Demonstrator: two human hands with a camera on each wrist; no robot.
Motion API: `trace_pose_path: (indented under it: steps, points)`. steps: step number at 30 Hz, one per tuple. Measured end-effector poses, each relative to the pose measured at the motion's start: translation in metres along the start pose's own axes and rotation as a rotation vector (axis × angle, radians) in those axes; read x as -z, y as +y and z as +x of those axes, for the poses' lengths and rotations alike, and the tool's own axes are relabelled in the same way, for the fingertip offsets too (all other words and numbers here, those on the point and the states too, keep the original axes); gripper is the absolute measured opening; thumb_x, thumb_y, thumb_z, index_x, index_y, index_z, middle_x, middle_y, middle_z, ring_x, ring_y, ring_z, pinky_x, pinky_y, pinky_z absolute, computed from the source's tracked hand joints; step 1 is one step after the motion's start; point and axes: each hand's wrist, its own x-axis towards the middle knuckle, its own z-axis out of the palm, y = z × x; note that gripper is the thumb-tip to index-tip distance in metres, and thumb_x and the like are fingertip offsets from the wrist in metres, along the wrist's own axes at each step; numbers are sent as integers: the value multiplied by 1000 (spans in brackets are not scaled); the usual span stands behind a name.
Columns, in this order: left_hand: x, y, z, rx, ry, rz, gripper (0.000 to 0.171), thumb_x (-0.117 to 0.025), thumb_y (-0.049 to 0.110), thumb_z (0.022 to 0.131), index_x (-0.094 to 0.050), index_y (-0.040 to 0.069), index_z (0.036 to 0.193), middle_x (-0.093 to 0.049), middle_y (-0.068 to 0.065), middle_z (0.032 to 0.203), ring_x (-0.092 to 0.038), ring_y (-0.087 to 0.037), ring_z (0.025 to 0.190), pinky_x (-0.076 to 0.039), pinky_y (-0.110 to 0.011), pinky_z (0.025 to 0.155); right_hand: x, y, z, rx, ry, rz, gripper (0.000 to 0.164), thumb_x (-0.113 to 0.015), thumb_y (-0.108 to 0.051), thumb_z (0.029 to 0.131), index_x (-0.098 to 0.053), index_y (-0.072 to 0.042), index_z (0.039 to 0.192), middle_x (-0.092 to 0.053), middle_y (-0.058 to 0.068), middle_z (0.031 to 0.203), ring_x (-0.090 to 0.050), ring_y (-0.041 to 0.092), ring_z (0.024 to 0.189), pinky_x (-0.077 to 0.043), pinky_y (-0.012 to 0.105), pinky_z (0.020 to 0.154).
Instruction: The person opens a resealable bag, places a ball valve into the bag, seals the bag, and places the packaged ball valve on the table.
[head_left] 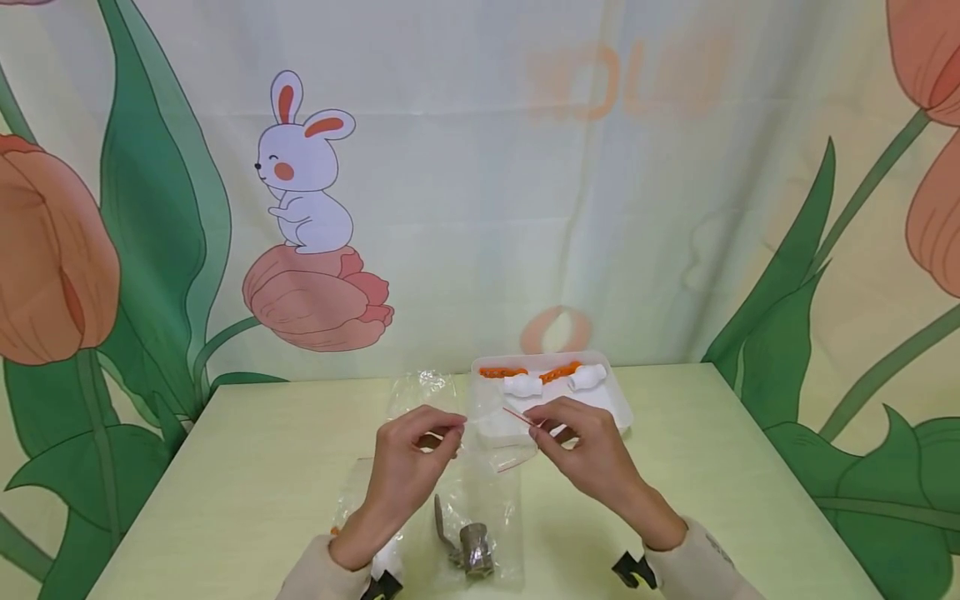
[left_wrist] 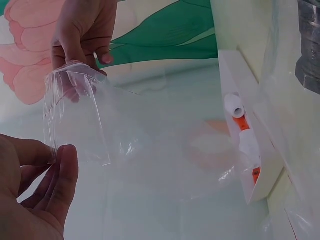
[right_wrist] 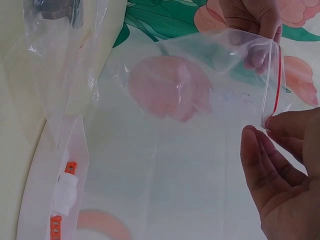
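Note:
Between both hands hangs a clear zip bag (left_wrist: pixel 150 135) with a red line (right_wrist: pixel 278 85) along its mouth. My left hand (head_left: pixel 416 450) pinches one end of the mouth between thumb and fingers; my right hand (head_left: pixel 588 450) pinches the other end, beside the red strip. Both wrist views show the bag raised above the table, and nothing is visible inside it. Nearer to me, a grey metal valve with a lever handle (head_left: pixel 476 550) lies in another clear bag (head_left: pixel 508 517) on the table.
Behind the hands stands a white tray (head_left: pixel 624 417) holding white fittings (head_left: pixel 522 385) and orange pieces (head_left: pixel 561 372). Another clear bag (head_left: pixel 352 492), with white and orange contents, lies partly under my left wrist. More clear plastic (head_left: pixel 420 392) lies left of the tray. A printed curtain (head_left: pixel 465 208) hangs behind the table.

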Motion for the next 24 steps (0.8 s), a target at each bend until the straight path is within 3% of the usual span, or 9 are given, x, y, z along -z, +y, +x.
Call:
trace_pose_path:
  steps: [6,14,21,24]
  points:
    - [4,20,4,5,-3,-8,20,-69,-21,74,-73,-3,83,-69,-14,72,-66,-22,56,-55,-15,56,2,-2,3,-5,-45,-28,20,-73,-7,87,-71,-12,107,-72,1,94,-70,11,77,-59,21,65]
    - [7,20,4,9,17,4,20,-70,-20,74,-74,-2,84,-69,-13,72,-66,-20,56,-55,-15,56,21,3,15,-5,-62,-97,26,-70,-8,88,-67,-14,114,-70,-1,107,-72,9,86,-59,21,71]
    - [10,17,2,-6,22,-9,21,-70,-21,73,-73,-3,83,-69,-13,71,-66,-21,56,-57,-19,54,34,16,27,-24,-145,-314,39,-70,-19,90,-61,-16,127,-66,-3,122,-71,12,93,-60,27,76]
    - [11,16,2,-11,22,-11,21,-70,-21,73,-73,-3,83,-69,-13,71,-66,-21,55,-57,-20,53,38,22,31,-37,-220,-408,50,-69,-30,91,-55,-17,138,-59,1,136,-66,20,113,-57,38,89]
